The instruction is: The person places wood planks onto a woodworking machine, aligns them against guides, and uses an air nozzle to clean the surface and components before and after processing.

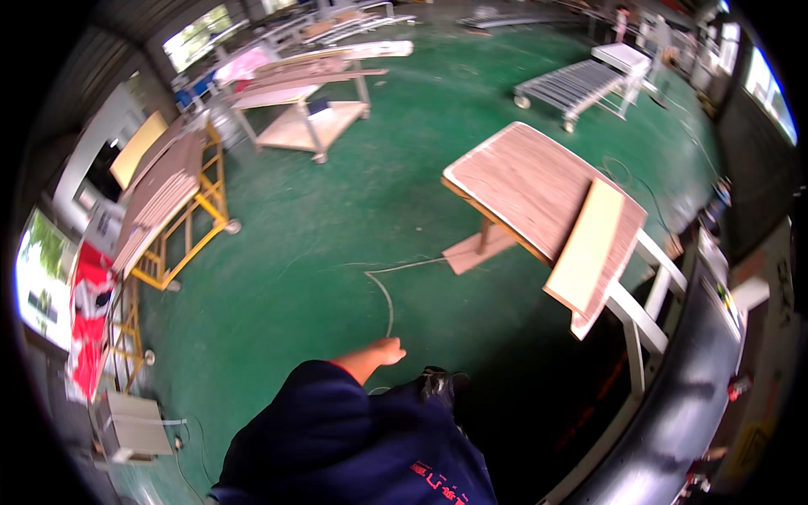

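- From my remote feed, the wearer's left hand point(388, 350) is off the near left side of the wood-topped table point(522, 172), clear of its edge; the fingers look curled, but blur keeps me from telling whether they grip anything.
- I have no sight of the right hand.
- The pale cable point(383, 288) runs over the green floor from the foot of the table, out to its left, then back to where the hand overlaps it; I can't tell whether they touch.
- A dark shoe point(438, 385) stands on the near side of the table, just beside the hand in view.
- I see a light yellowish panel point(589, 244) lying flat across the right part of the tabletop.
- A long black rounded surface point(682, 412) is at the table's near right.
- Well left of the table I have a yellow-framed rack point(200, 244) bearing brown boards point(164, 202).
- Beyond the table, a grey slatted trolley point(560, 88) stands on casters.
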Tool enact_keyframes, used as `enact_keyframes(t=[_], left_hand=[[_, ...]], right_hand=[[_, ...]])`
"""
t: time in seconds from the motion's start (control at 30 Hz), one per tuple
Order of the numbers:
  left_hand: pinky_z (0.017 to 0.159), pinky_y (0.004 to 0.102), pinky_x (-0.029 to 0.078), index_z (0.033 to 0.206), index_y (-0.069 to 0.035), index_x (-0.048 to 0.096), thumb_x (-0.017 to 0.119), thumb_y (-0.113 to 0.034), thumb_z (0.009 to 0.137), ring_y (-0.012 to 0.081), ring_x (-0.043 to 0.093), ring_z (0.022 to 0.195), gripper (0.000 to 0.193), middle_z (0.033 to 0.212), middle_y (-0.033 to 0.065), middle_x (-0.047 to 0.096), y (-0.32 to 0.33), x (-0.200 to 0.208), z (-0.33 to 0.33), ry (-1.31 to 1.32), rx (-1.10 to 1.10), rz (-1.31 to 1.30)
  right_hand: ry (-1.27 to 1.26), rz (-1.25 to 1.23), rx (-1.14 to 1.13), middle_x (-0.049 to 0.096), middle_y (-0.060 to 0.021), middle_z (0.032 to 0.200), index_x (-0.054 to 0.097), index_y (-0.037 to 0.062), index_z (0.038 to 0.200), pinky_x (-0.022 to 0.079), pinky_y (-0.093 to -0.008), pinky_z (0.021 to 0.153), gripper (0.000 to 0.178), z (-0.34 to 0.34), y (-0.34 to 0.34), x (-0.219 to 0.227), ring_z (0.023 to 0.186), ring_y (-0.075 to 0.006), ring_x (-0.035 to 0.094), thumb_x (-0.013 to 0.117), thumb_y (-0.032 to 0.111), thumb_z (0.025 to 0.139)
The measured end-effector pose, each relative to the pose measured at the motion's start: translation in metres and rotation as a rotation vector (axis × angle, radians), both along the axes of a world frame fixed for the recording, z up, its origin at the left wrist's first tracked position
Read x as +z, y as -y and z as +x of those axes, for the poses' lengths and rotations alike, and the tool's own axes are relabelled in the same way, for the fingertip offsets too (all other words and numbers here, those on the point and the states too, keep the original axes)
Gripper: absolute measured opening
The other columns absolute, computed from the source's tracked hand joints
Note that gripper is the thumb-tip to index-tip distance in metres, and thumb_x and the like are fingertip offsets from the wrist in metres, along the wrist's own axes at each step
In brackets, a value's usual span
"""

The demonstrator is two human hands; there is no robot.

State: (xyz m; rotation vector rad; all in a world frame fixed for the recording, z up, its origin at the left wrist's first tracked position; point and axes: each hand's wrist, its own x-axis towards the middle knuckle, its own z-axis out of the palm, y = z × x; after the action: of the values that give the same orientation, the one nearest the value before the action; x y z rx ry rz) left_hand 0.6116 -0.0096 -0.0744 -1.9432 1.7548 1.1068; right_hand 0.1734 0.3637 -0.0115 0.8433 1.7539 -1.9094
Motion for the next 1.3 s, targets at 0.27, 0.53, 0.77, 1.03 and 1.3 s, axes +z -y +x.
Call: enact_keyframes(t=[0.27,0.53,0.77,1.03,1.3], left_hand=[[0.082,0.048,0.049,0.095,-0.002,0.073,0.065,-0.039,0.085,0.0354,0.067,0.098,0.039,0.101,0.0222,0.069,-0.157,-0.118,0.085,-0.157,0.191,0.166],[0.081,0.0479,0.049,0.094,-0.003,0.073,0.063,-0.034,0.082,0.0373,0.067,0.095,0.035,0.1,0.0215,0.07,-0.125,-0.165,0.171,-0.091,-0.039,0.148],[0.081,0.044,0.052,0.098,-0.003,0.068,0.059,-0.033,0.085,0.0345,0.067,0.094,0.034,0.097,0.0188,0.07,-0.001,-0.075,0.222,-0.314,0.592,-0.202],[0.055,0.0389,0.046,0.075,-0.004,0.06,0.058,-0.026,0.086,0.0199,0.056,0.058,0.025,0.064,0.0089,0.058,0.052,-0.144,0.249,-0.448,0.456,-0.048],[0.047,0.0317,0.043,0.079,-0.009,0.061,0.057,-0.02,0.088,0.0163,0.054,0.053,0.016,0.063,0.0038,0.057,0.063,-0.155,0.115,-0.503,-0.312,0.076]], right_hand=[[-0.141,0.002,0.574,0.041,-0.007,0.122,0.043,0.0184,0.13,0.027,-0.0349,0.092,0.048,0.035,0.15,-0.004,0.112,-0.018,0.031,0.066,0.037,0.092],[-0.165,0.038,0.855,0.044,-0.0033,0.098,0.051,0.0158,0.112,0.03,-0.031,0.074,0.029,0.142,0.237,-0.008,0.088,-0.0145,0.037,0.066,0.032,0.093],[-0.201,0.132,0.84,0.047,0.0001,0.077,0.057,0.0136,0.096,0.033,-0.0276,0.057,0.017,0.213,0.246,-0.009,0.067,-0.0115,0.042,0.065,0.028,0.093],[-0.261,0.073,0.475,0.042,0.0047,0.057,0.057,0.0107,0.076,0.03,-0.0261,0.045,0.021,0.191,0.159,-0.046,0.05,-0.0056,0.037,0.064,0.019,0.093],[-0.563,0.495,-0.113,0.044,0.0034,0.062,0.055,0.0087,0.082,0.036,-0.0259,0.044,0.01,0.093,0.086,0.015,0.047,-0.008,0.041,0.064,0.009,0.087]])
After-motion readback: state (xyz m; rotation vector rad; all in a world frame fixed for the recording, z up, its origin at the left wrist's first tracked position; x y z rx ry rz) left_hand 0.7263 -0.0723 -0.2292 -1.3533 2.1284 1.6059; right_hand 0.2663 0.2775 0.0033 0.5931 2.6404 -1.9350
